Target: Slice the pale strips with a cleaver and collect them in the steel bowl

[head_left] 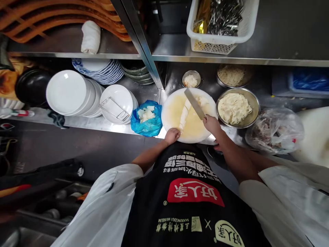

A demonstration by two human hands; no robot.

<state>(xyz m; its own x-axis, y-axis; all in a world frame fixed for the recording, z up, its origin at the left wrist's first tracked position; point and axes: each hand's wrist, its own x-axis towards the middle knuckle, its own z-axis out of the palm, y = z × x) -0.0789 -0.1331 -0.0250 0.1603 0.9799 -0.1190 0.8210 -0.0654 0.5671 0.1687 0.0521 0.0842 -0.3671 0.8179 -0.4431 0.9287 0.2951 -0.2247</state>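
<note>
A round white cutting board [168, 113] with a yellowish worn middle lies on the steel counter. Across it runs a pale, whitish strip of food [184, 116], scored or sliced along its length. My left hand [172, 136] rests closed at the near end of this strip; its fingers are curled and what they hold is too small to name. In my right hand [211, 124] is the handle of a cleaver [194, 104], its blade slanting up and left over the board beside the strip. More pale pieces [202, 101] lie just behind the blade.
Right of the board stand a bowl of pale slices [234, 108] and a clear plastic bag [275, 130]. On the left are a blue bag [146, 118] and stacked white plates [67, 92]. A basket [221, 43] sits on the shelf above. Another person's arm [262, 160] reaches in at right.
</note>
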